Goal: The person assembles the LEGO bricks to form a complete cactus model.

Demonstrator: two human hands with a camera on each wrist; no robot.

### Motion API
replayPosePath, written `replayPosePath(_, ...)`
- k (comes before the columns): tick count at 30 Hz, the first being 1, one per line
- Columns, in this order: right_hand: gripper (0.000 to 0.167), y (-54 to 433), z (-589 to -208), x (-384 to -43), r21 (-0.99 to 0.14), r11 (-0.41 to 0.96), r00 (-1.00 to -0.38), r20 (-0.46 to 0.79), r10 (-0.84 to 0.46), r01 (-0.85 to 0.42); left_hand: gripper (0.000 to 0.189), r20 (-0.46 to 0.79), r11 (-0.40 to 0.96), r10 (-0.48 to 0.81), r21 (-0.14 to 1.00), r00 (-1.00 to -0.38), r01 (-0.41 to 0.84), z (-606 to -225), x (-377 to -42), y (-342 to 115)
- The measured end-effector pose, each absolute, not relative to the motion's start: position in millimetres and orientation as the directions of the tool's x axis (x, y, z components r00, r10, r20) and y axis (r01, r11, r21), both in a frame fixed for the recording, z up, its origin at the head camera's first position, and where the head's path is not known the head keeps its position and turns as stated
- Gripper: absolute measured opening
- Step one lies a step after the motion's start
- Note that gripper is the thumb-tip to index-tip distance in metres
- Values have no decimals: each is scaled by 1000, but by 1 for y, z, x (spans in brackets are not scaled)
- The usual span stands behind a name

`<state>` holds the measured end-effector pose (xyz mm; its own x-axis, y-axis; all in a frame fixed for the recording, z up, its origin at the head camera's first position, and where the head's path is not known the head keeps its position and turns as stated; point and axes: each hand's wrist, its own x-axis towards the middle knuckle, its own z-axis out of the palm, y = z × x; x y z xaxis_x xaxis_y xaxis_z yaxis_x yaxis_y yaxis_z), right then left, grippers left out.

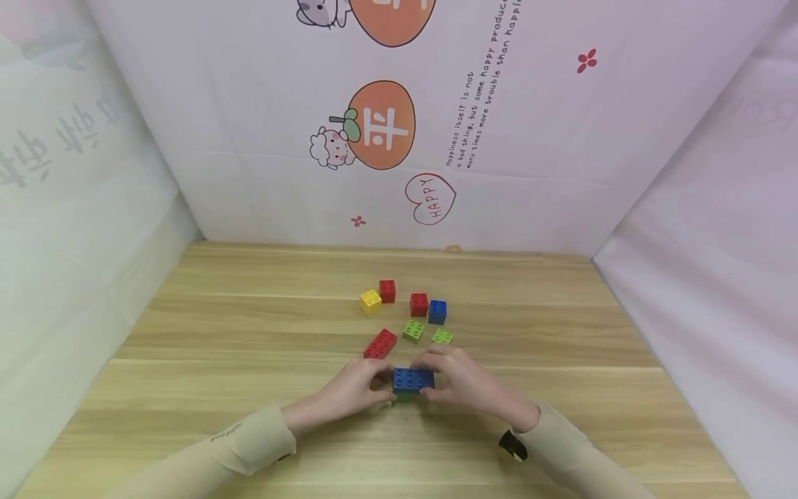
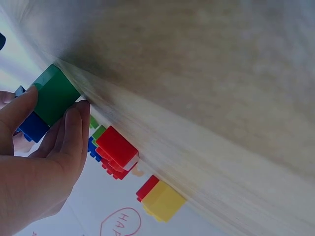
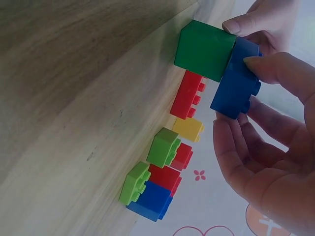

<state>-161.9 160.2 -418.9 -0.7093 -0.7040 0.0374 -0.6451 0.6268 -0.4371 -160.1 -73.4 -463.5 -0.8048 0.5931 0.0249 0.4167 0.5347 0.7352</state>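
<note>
A long blue brick (image 1: pixel 409 380) lies on top of a green brick (image 3: pixel 205 51) close to the table's front. In the right wrist view the blue brick juts out past the green one. My right hand (image 1: pixel 463 378) pinches the overhanging blue end, thumb on one side and fingers on the other. From the opposite end my left hand (image 1: pixel 352 390) grips the green brick, its thumb (image 2: pixel 22 107) pressed on the near face and its fingers behind. The green brick stands on the wooden table in the wrist views.
Just beyond the hands lie a long red brick (image 1: pixel 380 344) and two light green bricks (image 1: pixel 413 330). Farther back are a yellow brick (image 1: pixel 370 302), two red bricks (image 1: pixel 387 291) and a small blue brick (image 1: pixel 438 312). Printed white cloth (image 1: pixel 280 201) hangs behind the table.
</note>
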Motion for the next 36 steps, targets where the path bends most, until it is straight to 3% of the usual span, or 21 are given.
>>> replayPosePath(17,28,167,-418,-167,-507,572,-715,137,-685,-645,29,11,539,590,738,-807,405,-464,-160,-73)
replayPosePath(25,22,171,-417,-187,-586,564,-779,201,-593,-581,32,8,553,582,729,-813,403,-463,-160,-73)
replayPosePath(36,29,170,-425,-212,-647,623,-869,129,-477,-439,33,3,547,580,739,-814,393,-460,-159,-73)
